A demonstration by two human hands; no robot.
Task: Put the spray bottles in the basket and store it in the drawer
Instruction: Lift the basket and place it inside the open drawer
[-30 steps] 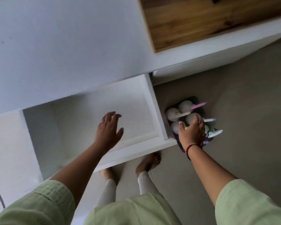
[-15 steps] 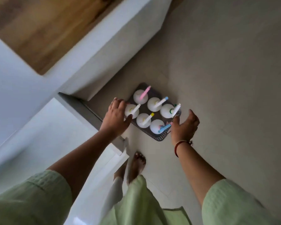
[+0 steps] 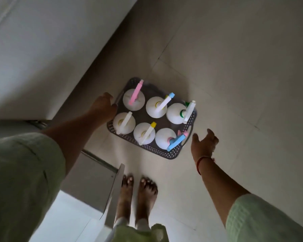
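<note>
A dark perforated basket [image 3: 157,151] stands on the floor with several white spray bottles [image 3: 156,109] upright in it, their triggers pink, blue, yellow, white and green. My left hand [image 3: 101,107] is at the basket's left end with its fingertips against the rim by the handle; whether it grips is hidden. My right hand [image 3: 204,144] hovers just off the basket's right handle, fingers spread, holding nothing. The white drawer [image 3: 113,194] stands pulled out at the lower left.
A white cabinet front [image 3: 42,58] rises at the left, beside the basket. My bare feet [image 3: 138,193] stand on the pale tiled floor [image 3: 234,75] just below the basket, next to the drawer's front corner.
The view has swung from the open drawer down to the basket on the floor. My left hand has left the drawer and reached the basket's left end; my right hand has shifted to its right side.
</note>
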